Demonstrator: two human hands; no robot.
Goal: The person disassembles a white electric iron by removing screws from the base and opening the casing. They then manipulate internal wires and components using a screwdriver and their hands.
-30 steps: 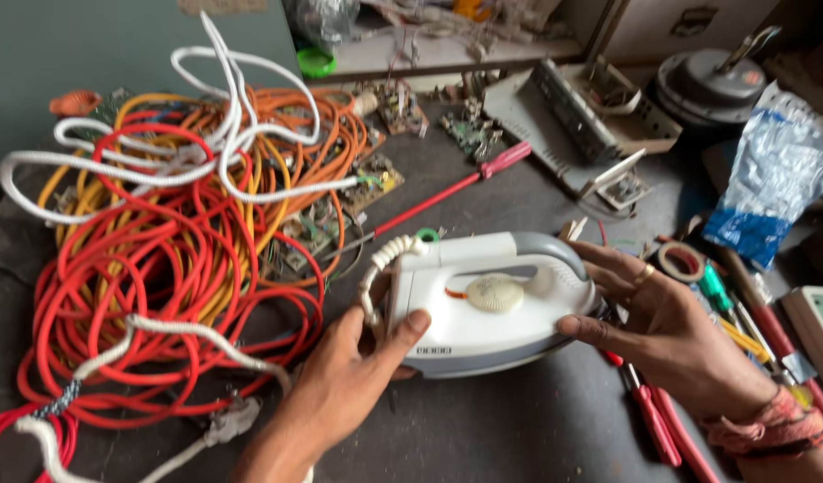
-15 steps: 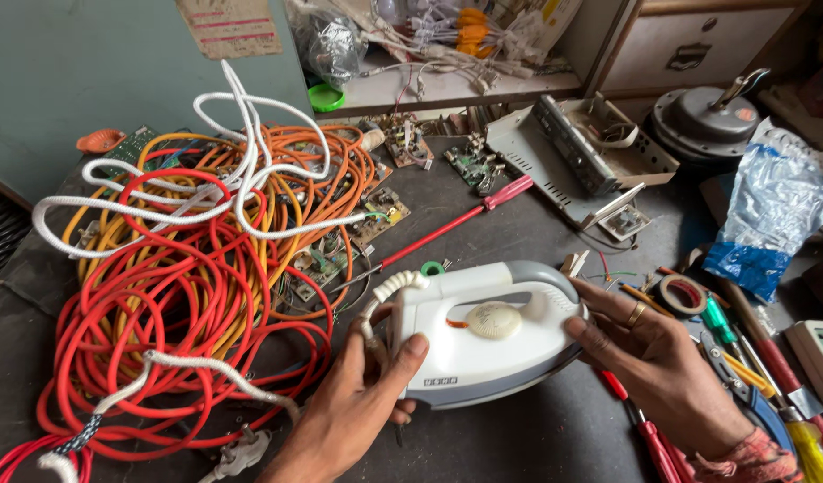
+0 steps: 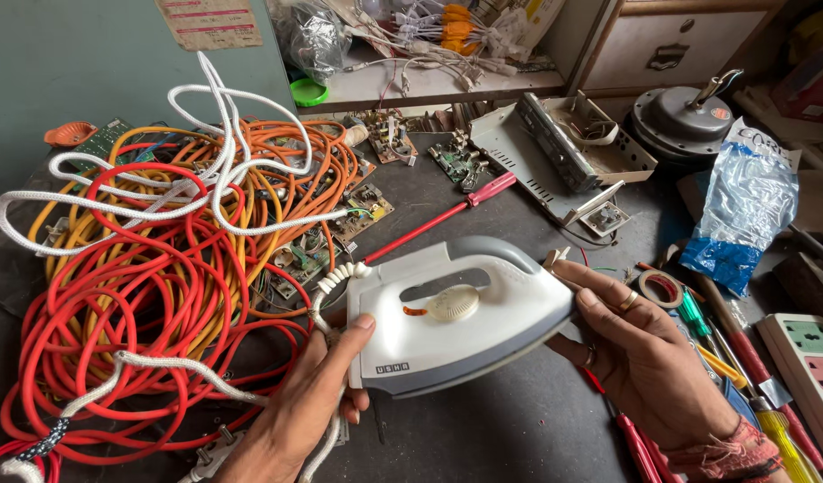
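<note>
Iron (image 3: 456, 322) held above bench (image 3: 501, 420), centre near. Left hand (image 3: 309, 407) grips its rear end by cord (image 3: 326, 291); right hand (image 3: 640, 344) grips its tip. Red cable (image 3: 134, 295) coiled left, screwdriver (image 3: 443, 217) just beyond iron.

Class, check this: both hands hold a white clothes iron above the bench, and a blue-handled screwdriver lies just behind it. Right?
Not quite. The head view shows the screwdriver behind the iron has a red handle, not blue. The left hand and right hand do hold the white iron.
</note>
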